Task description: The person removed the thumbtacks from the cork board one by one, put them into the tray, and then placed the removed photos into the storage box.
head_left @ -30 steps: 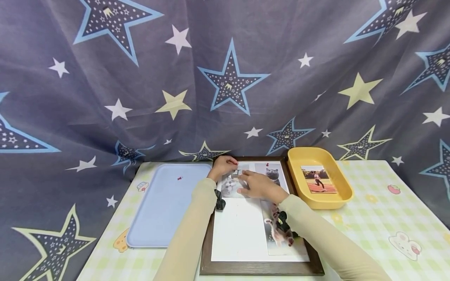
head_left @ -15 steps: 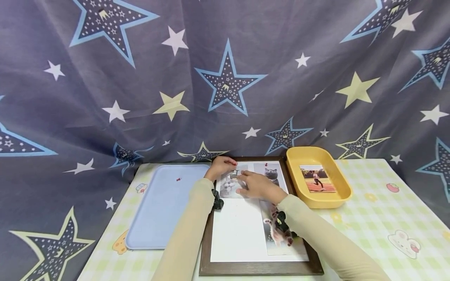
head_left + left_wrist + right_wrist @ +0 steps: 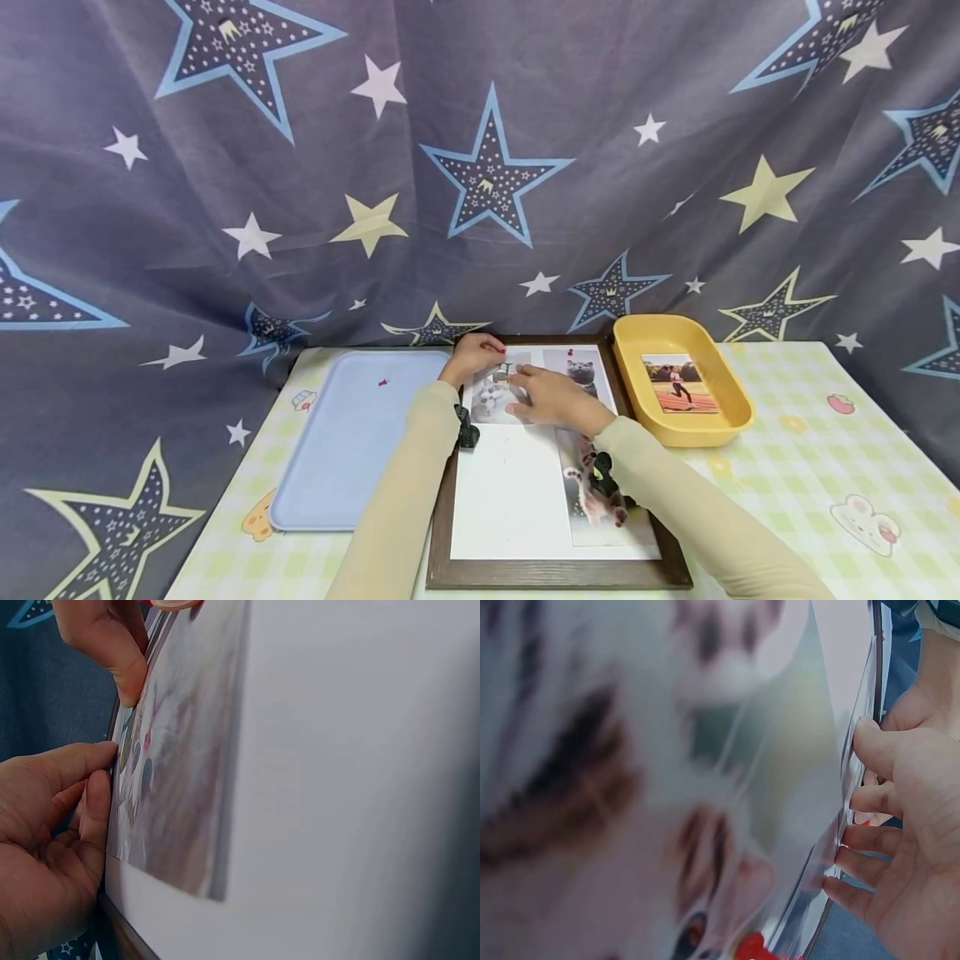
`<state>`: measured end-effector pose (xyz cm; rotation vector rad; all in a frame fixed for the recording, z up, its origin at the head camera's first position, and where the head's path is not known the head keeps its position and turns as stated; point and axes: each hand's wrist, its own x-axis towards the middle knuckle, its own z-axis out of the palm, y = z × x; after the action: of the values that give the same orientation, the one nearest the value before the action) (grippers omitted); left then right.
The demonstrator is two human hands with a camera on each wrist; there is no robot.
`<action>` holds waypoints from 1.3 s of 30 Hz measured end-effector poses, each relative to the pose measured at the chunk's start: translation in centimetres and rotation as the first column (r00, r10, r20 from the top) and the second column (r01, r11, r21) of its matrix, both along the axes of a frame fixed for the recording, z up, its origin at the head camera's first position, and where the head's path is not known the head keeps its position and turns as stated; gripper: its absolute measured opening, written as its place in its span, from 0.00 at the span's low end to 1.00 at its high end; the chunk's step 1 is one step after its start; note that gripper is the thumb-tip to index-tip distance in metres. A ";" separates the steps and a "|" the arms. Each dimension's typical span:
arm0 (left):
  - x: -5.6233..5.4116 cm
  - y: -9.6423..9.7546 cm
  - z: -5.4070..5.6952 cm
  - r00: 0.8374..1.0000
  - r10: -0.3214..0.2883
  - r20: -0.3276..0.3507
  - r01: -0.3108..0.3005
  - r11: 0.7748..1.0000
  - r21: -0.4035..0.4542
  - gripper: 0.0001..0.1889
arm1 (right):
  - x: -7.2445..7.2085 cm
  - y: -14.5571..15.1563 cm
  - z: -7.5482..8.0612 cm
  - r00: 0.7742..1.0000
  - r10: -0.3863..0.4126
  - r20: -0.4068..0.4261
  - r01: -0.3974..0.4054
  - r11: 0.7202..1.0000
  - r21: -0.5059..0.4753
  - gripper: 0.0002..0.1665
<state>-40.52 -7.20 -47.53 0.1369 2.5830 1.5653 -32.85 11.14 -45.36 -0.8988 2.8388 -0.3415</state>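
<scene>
A brown-framed white board [image 3: 517, 500] lies on the table. Near its top left is a cat photo [image 3: 489, 402]. My left hand [image 3: 472, 357] pinches a small red push pin at the photo's top edge; in the left wrist view, the left hand's [image 3: 45, 832] fingertips meet there and hide the pin. Spread over the same photo, my right hand [image 3: 558, 398] presses it with fairly straight fingers, also plain in the right wrist view, where the right hand [image 3: 922, 825] holds nothing. A grey cat photo [image 3: 579, 367] with a red push pin [image 3: 570, 352] is top right; a kitten photo [image 3: 592, 500] lies below.
On the left is a blue tray [image 3: 337, 467] with one red push pin [image 3: 384, 382] on it. A yellow tray [image 3: 731, 417] right of the board holds a photo of a runner [image 3: 678, 383]. A star-patterned curtain [image 3: 480, 275] hangs behind the checked tablecloth [image 3: 810, 492].
</scene>
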 end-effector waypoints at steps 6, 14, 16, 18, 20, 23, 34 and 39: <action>-0.2 0.1 -0.2 1.000 -0.001 -0.016 0.001 1.000 0.006 0.09 | 0.1 0.1 0.2 1.000 0.003 -0.002 -0.003 1.000 -0.009 0.37; -0.4 0.0 -0.3 1.000 -0.004 -0.018 0.005 0.999 0.034 0.09 | -0.1 0.1 0.0 1.000 -0.006 -0.003 0.006 1.000 -0.001 0.37; -0.3 0.1 -0.3 1.000 -0.012 -0.023 0.013 0.999 0.041 0.09 | -0.2 0.1 -0.1 1.000 -0.003 -0.009 0.003 1.000 0.004 0.37; -0.3 0.1 -0.2 0.999 -0.022 -0.029 0.023 0.999 0.040 0.09 | -0.3 0.1 -0.2 1.000 -0.003 -0.016 0.003 1.000 0.006 0.37; -0.2 0.1 -0.2 0.999 -0.032 -0.028 0.033 0.999 0.040 0.10 | -0.3 0.1 -0.3 1.000 -0.002 -0.023 0.003 1.000 0.009 0.36; -0.3 -0.1 -0.1 0.999 -0.040 -0.016 0.041 0.998 0.045 0.10 | -0.3 0.2 -0.3 1.000 -0.006 -0.023 0.006 1.000 0.000 0.36; -0.3 -0.6 -0.3 0.999 -0.037 0.028 0.034 0.993 0.110 0.10 | -0.3 0.1 -0.5 1.000 -0.001 -0.012 0.001 1.000 -0.003 0.36; -0.3 -0.7 -0.4 0.999 -0.037 0.039 0.032 0.992 0.119 0.11 | -0.4 0.2 -0.6 1.000 0.007 -0.026 -0.007 1.000 -0.006 0.36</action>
<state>-40.83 -7.92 -47.89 0.1575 2.4439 1.6904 -33.21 11.30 -45.97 -0.9206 2.8596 -0.3406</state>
